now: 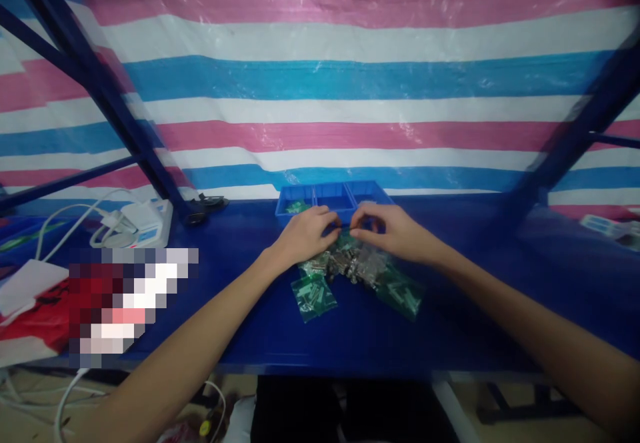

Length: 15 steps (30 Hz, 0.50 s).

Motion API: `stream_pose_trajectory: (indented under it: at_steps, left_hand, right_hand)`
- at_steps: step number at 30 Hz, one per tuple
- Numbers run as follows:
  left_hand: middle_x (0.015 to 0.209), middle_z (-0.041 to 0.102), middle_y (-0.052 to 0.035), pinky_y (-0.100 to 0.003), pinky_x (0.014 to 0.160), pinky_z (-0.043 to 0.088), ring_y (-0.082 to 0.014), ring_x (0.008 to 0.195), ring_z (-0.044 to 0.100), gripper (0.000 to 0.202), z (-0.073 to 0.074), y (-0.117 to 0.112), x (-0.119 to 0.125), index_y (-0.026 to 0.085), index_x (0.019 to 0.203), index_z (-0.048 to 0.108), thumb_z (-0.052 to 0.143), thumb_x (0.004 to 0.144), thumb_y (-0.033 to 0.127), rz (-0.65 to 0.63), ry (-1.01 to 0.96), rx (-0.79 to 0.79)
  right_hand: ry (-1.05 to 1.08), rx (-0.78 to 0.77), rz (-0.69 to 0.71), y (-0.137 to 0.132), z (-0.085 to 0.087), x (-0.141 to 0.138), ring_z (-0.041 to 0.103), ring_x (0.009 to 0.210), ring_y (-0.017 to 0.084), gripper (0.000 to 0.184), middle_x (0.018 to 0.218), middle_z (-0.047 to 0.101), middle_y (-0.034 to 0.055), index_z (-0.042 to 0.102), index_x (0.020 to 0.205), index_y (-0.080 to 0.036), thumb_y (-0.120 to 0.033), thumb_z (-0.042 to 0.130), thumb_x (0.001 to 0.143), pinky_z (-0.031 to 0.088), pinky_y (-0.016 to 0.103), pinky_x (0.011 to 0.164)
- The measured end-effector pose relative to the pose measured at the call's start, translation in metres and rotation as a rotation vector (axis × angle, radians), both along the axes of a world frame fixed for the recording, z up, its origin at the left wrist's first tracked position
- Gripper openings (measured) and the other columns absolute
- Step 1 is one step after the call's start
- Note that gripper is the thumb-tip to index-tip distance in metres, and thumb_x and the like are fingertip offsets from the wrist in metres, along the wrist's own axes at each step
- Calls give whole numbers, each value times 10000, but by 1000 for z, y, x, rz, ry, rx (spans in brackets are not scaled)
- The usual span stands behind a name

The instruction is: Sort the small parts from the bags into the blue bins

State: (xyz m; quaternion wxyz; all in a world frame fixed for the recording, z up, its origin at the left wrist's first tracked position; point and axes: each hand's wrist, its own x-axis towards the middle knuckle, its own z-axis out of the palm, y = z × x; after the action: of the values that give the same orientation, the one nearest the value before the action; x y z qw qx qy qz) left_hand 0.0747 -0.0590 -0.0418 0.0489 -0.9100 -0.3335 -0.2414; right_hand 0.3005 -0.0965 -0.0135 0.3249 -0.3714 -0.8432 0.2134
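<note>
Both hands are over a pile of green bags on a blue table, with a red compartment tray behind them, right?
No. The head view shows the compartment tray is blue, not red. The left hand and right hand are over the green bags on the blue table.

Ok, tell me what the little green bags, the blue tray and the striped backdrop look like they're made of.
Green bags: thin, glossy, green-tinted plastic film; small metal-looking parts show through it. Blue tray: likely rigid moulded plastic, going by the uniform colour and thin divider walls. Striped backdrop: probably woven plastic tarpaulin; it looks shiny and creased and catches the light.
</note>
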Motion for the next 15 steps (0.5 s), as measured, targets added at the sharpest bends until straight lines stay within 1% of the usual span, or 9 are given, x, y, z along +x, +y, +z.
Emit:
stream_pose_trajectory:
  at_steps: [2,5,7,9,12,15]
  left_hand:
    - [937,635,-42,-300,712,438,-180,857,600,194,0,-2,3,193,1008,648,572,978,369,-40,-28,33]
    - [891,622,-27,-281,656,417,-156,778,583,236,0,-5,5,195,957,641,563,991,414,-80,-41,28]
    - [876,620,-26,-274,640,411,-149,759,580,246,0,-7,7,196,947,637,528,1013,406,-95,-42,18]
    - [876,621,-29,-273,647,416,-147,761,581,250,0,-7,7,197,964,637,491,1033,388,-109,-45,14]
    - [901,622,-38,-275,668,433,-149,782,585,251,0,-8,7,195,1005,638,473,1044,380,-120,-44,15]
    - [969,614,-51,-278,703,459,-150,816,593,266,0,-8,6,189,1028,644,461,1048,382,-109,-55,21]
  right_hand:
    - [120,-68,-70,8,-6,1,594,754,174,123,837,671,36,652,858,-197,-317,666,885,460,337,703]
    - [249,-166,-92,15,-17,-3,605,760,192,183,798,661,50,642,824,-193,-367,694,854,482,368,739]
    - [273,-216,-100,16,-23,-6,612,763,198,209,797,667,55,640,819,-191,-390,693,851,489,386,758]
    - [272,-239,-112,15,-24,-8,619,773,201,210,807,676,59,641,820,-186,-389,682,859,489,392,769]
    - [257,-262,-114,12,-22,-8,623,779,194,184,820,678,62,650,826,-176,-351,645,881,485,374,757]
    - [259,-289,-102,13,-21,-5,625,766,184,133,820,678,56,659,856,-174,-292,605,886,487,359,744]
